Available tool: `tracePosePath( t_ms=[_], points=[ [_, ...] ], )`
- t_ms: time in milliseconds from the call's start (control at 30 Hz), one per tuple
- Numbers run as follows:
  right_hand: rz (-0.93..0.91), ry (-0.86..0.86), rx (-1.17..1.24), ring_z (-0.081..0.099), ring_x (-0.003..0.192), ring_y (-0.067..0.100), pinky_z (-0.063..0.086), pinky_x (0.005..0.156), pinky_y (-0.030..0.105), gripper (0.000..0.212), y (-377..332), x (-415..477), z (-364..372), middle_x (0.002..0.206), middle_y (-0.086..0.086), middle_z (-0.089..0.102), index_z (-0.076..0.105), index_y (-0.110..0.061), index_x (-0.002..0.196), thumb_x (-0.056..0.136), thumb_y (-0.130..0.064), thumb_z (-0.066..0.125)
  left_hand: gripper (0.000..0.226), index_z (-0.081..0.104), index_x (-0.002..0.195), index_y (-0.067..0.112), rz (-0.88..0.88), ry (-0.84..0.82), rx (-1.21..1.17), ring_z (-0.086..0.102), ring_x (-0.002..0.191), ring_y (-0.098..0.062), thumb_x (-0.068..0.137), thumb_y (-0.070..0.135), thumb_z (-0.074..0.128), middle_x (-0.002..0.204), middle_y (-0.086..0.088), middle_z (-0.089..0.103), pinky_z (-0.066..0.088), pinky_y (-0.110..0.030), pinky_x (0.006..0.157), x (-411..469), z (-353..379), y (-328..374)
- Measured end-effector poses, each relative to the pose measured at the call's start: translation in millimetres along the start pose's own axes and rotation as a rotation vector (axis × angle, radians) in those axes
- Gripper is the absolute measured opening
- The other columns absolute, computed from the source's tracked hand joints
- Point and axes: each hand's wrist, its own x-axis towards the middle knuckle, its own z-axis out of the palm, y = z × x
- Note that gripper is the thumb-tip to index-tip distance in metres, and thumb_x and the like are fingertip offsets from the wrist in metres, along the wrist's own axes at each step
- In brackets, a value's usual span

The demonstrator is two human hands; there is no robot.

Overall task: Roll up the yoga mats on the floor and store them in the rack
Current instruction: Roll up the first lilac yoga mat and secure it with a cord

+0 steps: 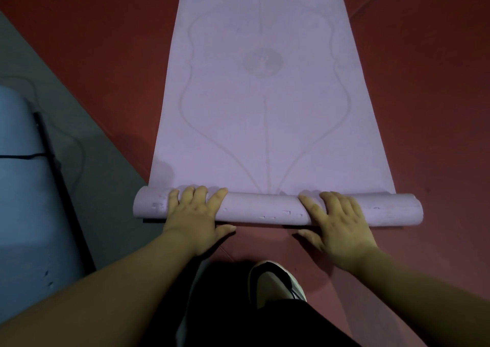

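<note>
My left hand (195, 214) and right hand (336, 223) lie open, fingers pressing over the rolled end of the mat (265, 210). They are spaced wide, I judge, for an even roll. The flat part lies beyond my fingertips.

Lilac yoga mat (261, 102) with faint line pattern, lying flat on red floor (424, 81); near end rolled into a short cylinder.
</note>
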Motion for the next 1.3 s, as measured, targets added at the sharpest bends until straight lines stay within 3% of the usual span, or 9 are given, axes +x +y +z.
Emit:
tracePosePath(
  t_ms=[167, 367, 467, 533, 767, 900, 1000, 1133, 1300],
  points=[
    [0.019, -0.032, -0.014, 0.06, 0.094, 0.036, 0.047, 0.088, 0.049, 0.072, 7, 22, -4, 0.108, 0.01, 0.063, 0.053, -0.03, 0.146, 0.093, -0.075, 0.036, 0.096, 0.046, 0.149, 0.036, 0.013, 0.071, -0.021, 0.05, 0.118, -0.033, 0.074, 0.089, 0.018, 0.127, -0.006, 0.058, 0.031, -0.059, 0.105, 15, -5, -2],
    [-0.007, -0.233, -0.04, 0.06, 0.105, 0.027, 0.043, 0.089, 0.042, 0.081, 15, 42, -23, 0.116, -0.001, 0.062, 0.031, -0.042, 0.156, 0.088, -0.083, 0.014, 0.096, 0.039, 0.149, 0.037, 0.071, 0.031, 0.026, 0.055, 0.111, -0.031, 0.075, 0.089, 0.007, 0.122, -0.004, 0.06, 0.037, -0.051, 0.098, 22, -25, -13],
    [-0.047, -0.266, -0.024, 0.062, 0.104, 0.027, 0.046, 0.086, 0.041, 0.084, 8, 29, -24, 0.116, -0.001, 0.063, 0.027, -0.043, 0.157, 0.087, -0.084, 0.009, 0.091, 0.046, 0.146, 0.036, 0.107, 0.045, 0.034, 0.059, 0.104, -0.033, 0.08, 0.09, 0.014, 0.115, -0.007, 0.064, 0.043, -0.05, 0.094, 4, -20, -16],
    [-0.088, -0.286, -0.005, 0.063, 0.101, 0.027, 0.048, 0.083, 0.042, 0.083, 1, 8, -21, 0.113, -0.001, 0.064, 0.028, -0.044, 0.156, 0.088, -0.085, 0.007, 0.084, 0.036, 0.15, 0.041, 0.123, -0.058, 0.007, 0.056, 0.113, -0.031, 0.082, 0.089, 0.02, 0.124, -0.005, 0.061, 0.039, -0.048, 0.098, -17, -13, -15],
    [-0.079, -0.115, 0.085, 0.06, 0.097, 0.026, 0.05, 0.082, 0.044, 0.065, -14, -38, -4, 0.109, -0.005, 0.059, 0.051, -0.04, 0.146, 0.094, -0.076, 0.036, 0.076, 0.021, 0.152, 0.047, 0.126, -0.259, -0.039, 0.052, 0.119, -0.027, 0.087, 0.087, 0.024, 0.133, 0.0, 0.054, 0.036, -0.046, 0.101, -47, -9, -7],
    [-0.056, -0.151, 0.097, 0.058, 0.096, 0.023, 0.049, 0.081, 0.042, 0.065, -14, -30, -5, 0.108, -0.007, 0.057, 0.053, -0.042, 0.144, 0.094, -0.078, 0.031, 0.076, 0.018, 0.153, 0.049, 0.11, -0.324, -0.07, 0.048, 0.125, -0.029, 0.087, 0.086, 0.027, 0.14, -0.002, 0.05, 0.034, -0.048, 0.104, -40, -13, -7],
    [-0.061, -0.273, 0.087, 0.057, 0.101, 0.019, 0.047, 0.085, 0.04, 0.072, -10, -18, -12, 0.109, -0.01, 0.054, 0.046, -0.048, 0.147, 0.091, -0.083, 0.016, 0.077, 0.016, 0.156, 0.048, 0.096, -0.211, -0.084, 0.046, 0.122, -0.029, 0.088, 0.083, 0.026, 0.135, -0.002, 0.048, 0.033, -0.051, 0.105, -49, -7, -5],
    [-0.051, -0.504, 0.119, 0.048, 0.119, 0.015, 0.041, 0.098, 0.038, 0.08, -4, 3, -21, 0.123, -0.013, 0.049, 0.028, -0.054, 0.151, 0.082, -0.088, 0.009, 0.079, 0.045, 0.149, 0.036, 0.05, 0.045, -0.1, 0.055, 0.113, -0.035, 0.082, 0.077, 0.04, 0.123, -0.011, 0.058, 0.033, -0.061, 0.106, -73, 19, 10],
    [-0.03, -0.427, 0.08, 0.051, 0.116, 0.018, 0.041, 0.098, 0.039, 0.086, -10, 2, -27, 0.121, -0.011, 0.052, 0.033, -0.052, 0.151, 0.08, -0.09, 0.001, 0.076, 0.039, 0.15, 0.043, 0.017, -0.026, -0.099, 0.052, 0.117, -0.032, 0.084, 0.079, 0.025, 0.129, -0.007, 0.057, 0.027, -0.057, 0.11, -55, 14, 5]
  ],
)
